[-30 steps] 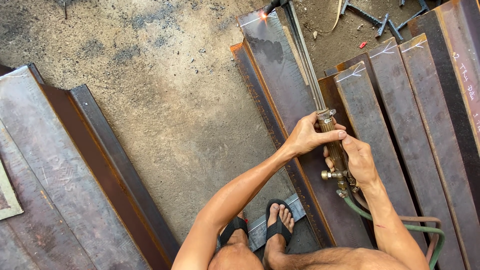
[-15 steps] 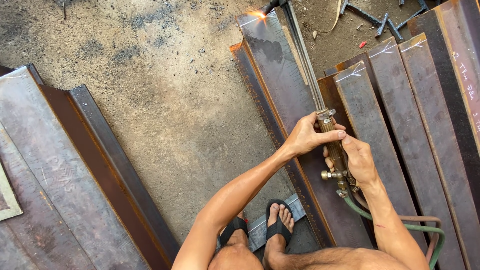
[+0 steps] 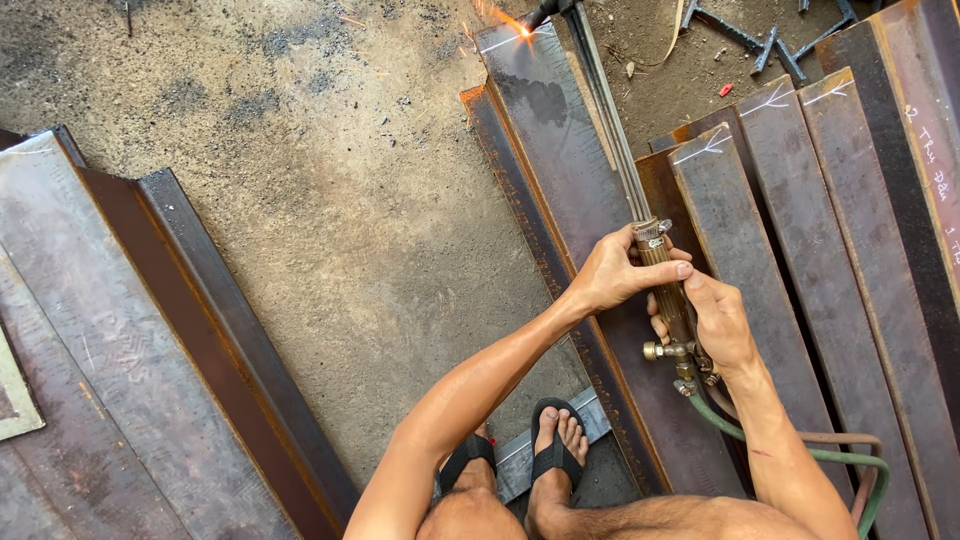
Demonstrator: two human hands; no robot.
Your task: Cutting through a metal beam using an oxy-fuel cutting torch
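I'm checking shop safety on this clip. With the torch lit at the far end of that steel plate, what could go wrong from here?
1. Sparks fly from the flame at the long rusty steel plate; the bare hands, left hand and right hand, on the brass cutting torch could be burned.
2. The feet in open black sandals are exposed to hot bits.
3. The green hose loops over the stacked steel beside the cut and could snag or scorch.

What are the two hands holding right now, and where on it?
Both hold one cutting torch: left hand grips the brass handle's front end, right hand wraps its rear by the valves.
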